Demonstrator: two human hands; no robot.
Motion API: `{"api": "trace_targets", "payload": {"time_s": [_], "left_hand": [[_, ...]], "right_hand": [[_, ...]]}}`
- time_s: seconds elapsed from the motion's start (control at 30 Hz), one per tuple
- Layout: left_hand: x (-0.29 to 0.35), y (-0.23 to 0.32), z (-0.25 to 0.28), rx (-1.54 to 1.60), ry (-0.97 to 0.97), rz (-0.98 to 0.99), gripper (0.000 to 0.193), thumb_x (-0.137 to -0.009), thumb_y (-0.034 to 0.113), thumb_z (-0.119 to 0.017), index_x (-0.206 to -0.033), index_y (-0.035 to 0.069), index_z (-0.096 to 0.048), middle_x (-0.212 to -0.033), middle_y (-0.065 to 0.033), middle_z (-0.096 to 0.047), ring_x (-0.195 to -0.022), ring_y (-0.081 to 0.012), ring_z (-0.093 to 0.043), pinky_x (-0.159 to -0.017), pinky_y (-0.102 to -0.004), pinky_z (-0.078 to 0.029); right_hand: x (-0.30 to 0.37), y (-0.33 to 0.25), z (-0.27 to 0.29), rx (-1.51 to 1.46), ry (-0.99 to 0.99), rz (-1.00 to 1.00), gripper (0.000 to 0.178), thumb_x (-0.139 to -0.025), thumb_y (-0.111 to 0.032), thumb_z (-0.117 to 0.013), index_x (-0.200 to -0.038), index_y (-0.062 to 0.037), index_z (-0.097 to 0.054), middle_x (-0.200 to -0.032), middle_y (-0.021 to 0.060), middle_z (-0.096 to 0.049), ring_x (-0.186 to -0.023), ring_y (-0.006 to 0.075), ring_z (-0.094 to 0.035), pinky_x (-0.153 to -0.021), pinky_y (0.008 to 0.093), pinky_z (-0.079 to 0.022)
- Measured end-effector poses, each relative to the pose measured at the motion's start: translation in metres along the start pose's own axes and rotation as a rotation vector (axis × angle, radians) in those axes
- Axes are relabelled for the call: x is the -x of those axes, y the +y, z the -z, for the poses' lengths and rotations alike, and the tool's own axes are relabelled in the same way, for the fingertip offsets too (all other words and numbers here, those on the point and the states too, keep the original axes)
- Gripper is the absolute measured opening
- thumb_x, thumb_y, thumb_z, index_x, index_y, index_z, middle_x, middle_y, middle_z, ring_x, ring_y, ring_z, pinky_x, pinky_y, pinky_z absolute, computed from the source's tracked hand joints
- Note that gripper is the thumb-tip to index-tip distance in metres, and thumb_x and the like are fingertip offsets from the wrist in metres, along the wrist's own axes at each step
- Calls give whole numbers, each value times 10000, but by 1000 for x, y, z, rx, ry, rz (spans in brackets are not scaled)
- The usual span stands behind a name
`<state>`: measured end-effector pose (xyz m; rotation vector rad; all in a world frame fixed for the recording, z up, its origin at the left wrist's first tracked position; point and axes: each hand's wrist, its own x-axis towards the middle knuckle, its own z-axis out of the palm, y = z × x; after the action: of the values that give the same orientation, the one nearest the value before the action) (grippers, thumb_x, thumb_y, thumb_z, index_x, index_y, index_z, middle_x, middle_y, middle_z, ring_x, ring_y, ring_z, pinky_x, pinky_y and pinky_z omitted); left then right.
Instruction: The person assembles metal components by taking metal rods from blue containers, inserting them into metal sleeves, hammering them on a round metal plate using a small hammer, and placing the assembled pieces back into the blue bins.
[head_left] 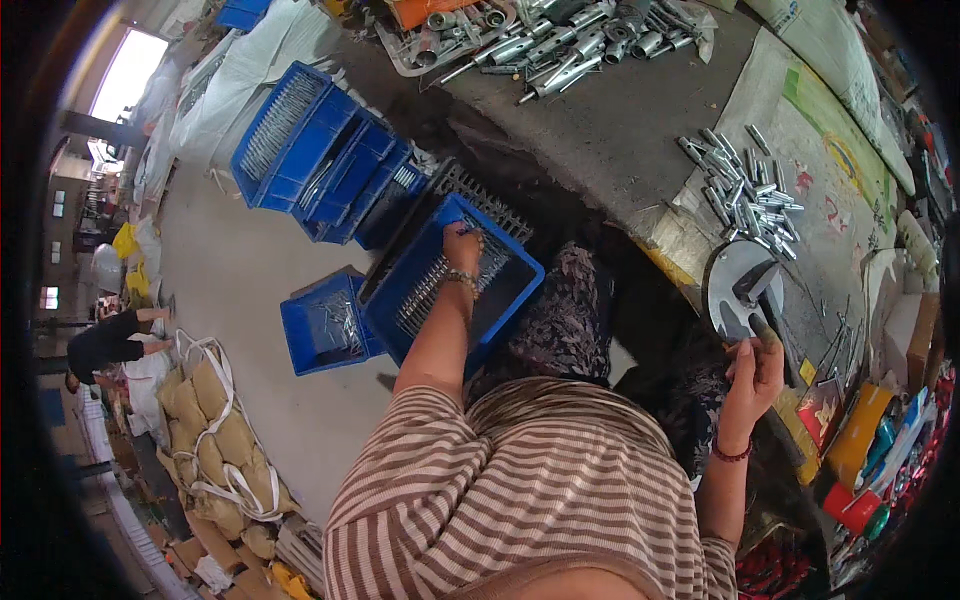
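My left hand [461,250] reaches into a blue plastic bin [522,292] on my left, its fingers closed over the contents. Rows of slim metal rods [424,296] lie in that bin; whatever the fingers grip is hidden. On the bench to my right, my right hand [754,378] is beside a round metal plate [722,285] with a dark metal block [757,280] standing on it. Its thumb and fingers are drawn together at the plate's near edge, around something too small to make out. Short silvery metal tubes [745,190] lie heaped beyond the plate.
Stacked blue bins [300,180] of metal parts stand at the far left, with a smaller blue bin [305,335] nearer. Larger metal fittings [570,50] cover the bench's far end. Tan sacks [205,400] and another person [105,345] are at the left.
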<state>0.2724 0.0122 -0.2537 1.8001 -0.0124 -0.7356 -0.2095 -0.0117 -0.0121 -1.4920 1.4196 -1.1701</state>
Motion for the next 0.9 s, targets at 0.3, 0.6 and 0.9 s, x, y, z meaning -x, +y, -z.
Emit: {"api": "trace_targets", "payload": {"time_s": [0.3,0.6,0.9], "left_hand": [[-10,0,-5,-134,6,-222,203,-973,51,-654,-1165,25,-594,-703,-102,-671,-533,-173,-622,-453,-322,-454],[99,121,-43,-6,-151,-604,216,-1009,244,-684,-1026,29,-670,-794,5,-618,-669,-101,-568,-639,-297,-504],[280,201,-157,-353,-735,-1174,257,-873,19,-752,-1121,63,-698,-1024,-60,-673,-898,-190,-644,-814,-329,-539]], "right_hand": [[0,-7,2,-12,16,-25,253,-1005,-46,-627,-1241,32,-671,-903,40,-696,-661,31,-525,-572,196,-398],[-2,-10,-5,29,0,23,170,-972,-59,-667,-1119,17,-706,-832,49,-675,-729,118,-614,-668,274,-489],[-2,-28,0,100,-51,120,107,-946,-45,-668,-1024,19,-703,-761,83,-652,-687,147,-614,-640,295,-484]]}}
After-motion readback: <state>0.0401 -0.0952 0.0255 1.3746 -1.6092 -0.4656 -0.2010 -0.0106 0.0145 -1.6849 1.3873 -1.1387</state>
